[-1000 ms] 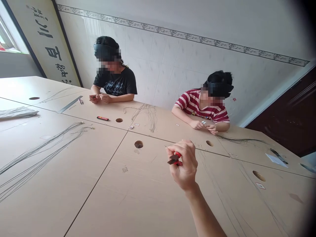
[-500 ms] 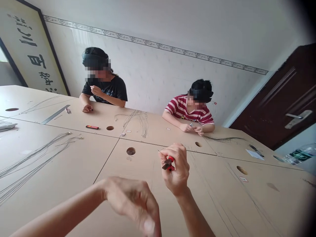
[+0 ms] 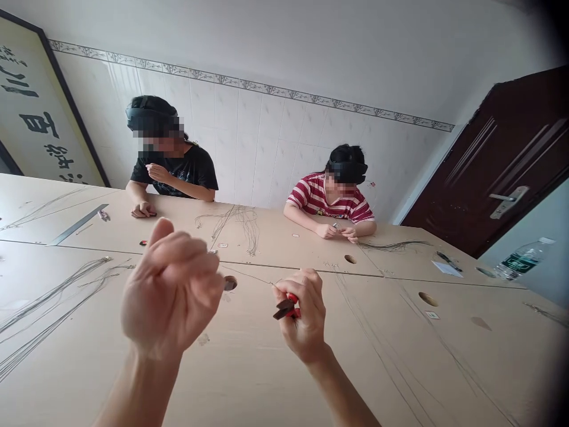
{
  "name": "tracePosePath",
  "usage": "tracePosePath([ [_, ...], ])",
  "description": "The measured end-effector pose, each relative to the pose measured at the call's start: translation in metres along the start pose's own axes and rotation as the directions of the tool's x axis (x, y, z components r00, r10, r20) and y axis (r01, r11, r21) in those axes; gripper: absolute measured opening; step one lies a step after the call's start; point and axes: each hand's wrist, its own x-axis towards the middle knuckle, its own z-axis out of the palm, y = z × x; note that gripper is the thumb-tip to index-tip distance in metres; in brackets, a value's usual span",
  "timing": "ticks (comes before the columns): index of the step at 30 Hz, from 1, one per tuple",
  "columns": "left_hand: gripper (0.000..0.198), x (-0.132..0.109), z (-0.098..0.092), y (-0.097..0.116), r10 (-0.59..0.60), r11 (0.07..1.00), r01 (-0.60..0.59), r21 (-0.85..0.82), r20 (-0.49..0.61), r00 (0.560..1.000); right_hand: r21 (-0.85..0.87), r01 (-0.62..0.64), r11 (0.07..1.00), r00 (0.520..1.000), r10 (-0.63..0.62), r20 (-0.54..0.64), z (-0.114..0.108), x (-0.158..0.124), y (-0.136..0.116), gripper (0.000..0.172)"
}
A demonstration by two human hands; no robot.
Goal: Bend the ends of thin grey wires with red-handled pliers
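My left hand (image 3: 171,290) is raised at the left with its fingers curled closed and the palm side toward me. A thin dark cord (image 3: 249,276) runs from behind its fingers across to the fingertips of my right hand (image 3: 304,314). That hand is wrapped round small pliers (image 3: 287,308) with red handles, and it also pinches the cord's end between thumb and forefinger. The dark jaws of the pliers point left, slightly parted. Where exactly my left fingers grip the cord is hidden.
Bundles of thin cords (image 3: 57,290) lie at the left, with more cords (image 3: 244,228) across the table. A steel ruler (image 3: 80,224), round table holes (image 3: 351,259) and a bottle (image 3: 524,259) are in view. Two people sit opposite; one's hands (image 3: 340,231) hold something small.
My left hand has swung up and left from low in front of me, and its fingers are now curled. My right hand keeps the pliers. The view has shifted slightly.
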Motion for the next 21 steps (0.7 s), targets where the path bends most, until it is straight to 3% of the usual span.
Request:
tracePosePath([
  [3, 0.051, 0.018, 0.006, -0.010, 0.075, 0.993, -0.083, -0.087, -0.094, 0.993, -0.026, 0.047, 0.999, 0.999, -0.046, 0.005, 0.001, -0.001, -0.002, 0.024],
  [11, 0.048, 0.039, -0.010, -0.049, 0.168, 0.985, -0.163, 0.052, -0.132, 0.977, -0.078, 0.107, 0.991, 0.994, -0.106, 0.024, 0.000, -0.005, -0.006, 0.024],
  [13, 0.044, 0.040, -0.013, -0.056, 0.103, 0.981, -0.090, 0.169, -0.070, 0.992, -0.094, 0.127, 0.987, 0.992, -0.126, 0.019, -0.001, -0.005, -0.007, 0.027],
  [15, 0.044, 0.038, -0.015, -0.060, -0.082, 0.931, 0.055, 0.361, 0.060, 0.995, -0.108, 0.137, 0.985, 0.991, -0.136, 0.018, -0.002, -0.005, -0.006, 0.027],
  [16, 0.046, 0.036, -0.016, -0.061, -0.204, 0.873, 0.122, 0.473, 0.126, 0.971, -0.114, 0.139, 0.984, 0.990, -0.138, 0.016, -0.003, -0.005, -0.005, 0.025],
  [18, 0.048, 0.031, -0.016, -0.061, -0.426, 0.725, 0.180, 0.665, 0.229, 0.875, -0.122, 0.137, 0.983, 0.991, -0.137, 0.010, -0.005, -0.005, -0.003, 0.022],
  [21, 0.050, 0.022, -0.015, -0.058, -0.622, 0.580, 0.180, 0.794, 0.291, 0.727, -0.136, 0.136, 0.981, 0.990, -0.139, -0.009, -0.008, -0.003, 0.000, 0.017],
])
